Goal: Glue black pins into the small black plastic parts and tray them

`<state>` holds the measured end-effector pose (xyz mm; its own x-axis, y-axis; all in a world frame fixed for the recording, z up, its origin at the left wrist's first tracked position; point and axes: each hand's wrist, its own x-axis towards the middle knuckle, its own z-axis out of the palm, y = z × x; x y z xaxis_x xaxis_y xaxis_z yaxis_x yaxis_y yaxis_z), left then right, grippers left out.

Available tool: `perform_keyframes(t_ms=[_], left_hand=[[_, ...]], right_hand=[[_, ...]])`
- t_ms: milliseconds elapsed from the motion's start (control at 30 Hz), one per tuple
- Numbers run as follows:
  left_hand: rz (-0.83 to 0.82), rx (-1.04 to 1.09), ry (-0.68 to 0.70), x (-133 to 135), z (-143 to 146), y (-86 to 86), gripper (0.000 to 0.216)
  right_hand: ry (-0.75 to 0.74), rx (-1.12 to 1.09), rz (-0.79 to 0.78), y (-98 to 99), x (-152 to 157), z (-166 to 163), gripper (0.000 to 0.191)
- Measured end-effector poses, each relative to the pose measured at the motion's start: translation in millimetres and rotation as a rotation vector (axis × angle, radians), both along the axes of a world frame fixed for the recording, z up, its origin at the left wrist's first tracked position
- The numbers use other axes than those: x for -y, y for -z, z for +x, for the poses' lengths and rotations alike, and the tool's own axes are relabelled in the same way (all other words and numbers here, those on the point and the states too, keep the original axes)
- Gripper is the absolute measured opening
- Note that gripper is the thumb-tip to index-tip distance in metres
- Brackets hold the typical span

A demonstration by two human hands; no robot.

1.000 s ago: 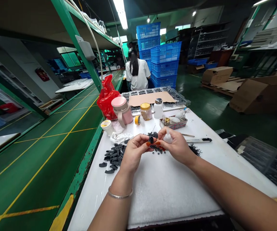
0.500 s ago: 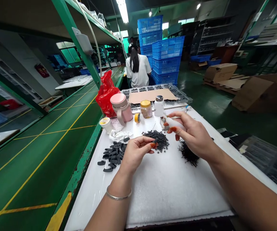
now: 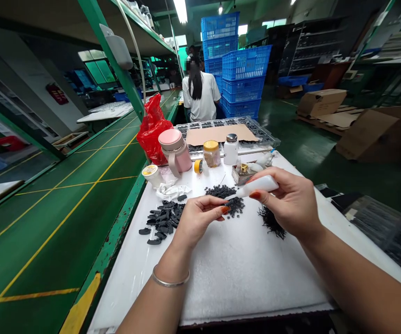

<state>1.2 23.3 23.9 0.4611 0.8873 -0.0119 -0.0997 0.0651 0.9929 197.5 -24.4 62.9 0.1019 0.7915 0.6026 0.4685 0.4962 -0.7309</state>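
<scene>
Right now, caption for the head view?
Right hand points a white tube at a small black part pinched by the left hand over a white mat.

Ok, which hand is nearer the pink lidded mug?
Left. The left hand is just this side of the pink lidded mug; the right hand is farther off to its right.

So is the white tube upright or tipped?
Tipped: the tube lies nearly level in the right hand, nozzle at the part in the left hand.

The black part (image 3: 229,202) pinched by the left hand (image 3: 197,220) is too small to make out. The right hand (image 3: 291,202) covers the rear of the white tube (image 3: 259,185). Cardboard (image 3: 217,134) hides the middle of the tray (image 3: 265,138).
</scene>
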Motion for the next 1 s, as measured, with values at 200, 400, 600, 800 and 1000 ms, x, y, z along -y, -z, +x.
perform_keyframes(t_ms=[200,400,600,800,1000], left_hand=[[-0.005,0.019,0.001,0.7,0.5,-0.8,0.022],[0.003,0.013,0.002,2.3,-0.3,-2.1,0.022],[0.007,0.001,-0.001,1.2,-0.5,-1.7,0.023],[0.02,-0.008,0.007,1.3,-0.6,-1.8,0.024],[0.015,-0.027,0.0,1.8,-0.3,-2.7,0.026]], right_hand=[[-0.03,0.02,0.022,3.9,0.2,-3.6,0.012],[-0.039,0.024,0.039,3.3,0.5,-3.4,0.011],[-0.023,0.042,0.049,3.7,-0.4,-3.7,0.012],[-0.015,0.052,0.049,3.8,-0.1,-3.3,0.011],[0.004,0.064,0.029,3.3,1.1,-3.1,0.013]])
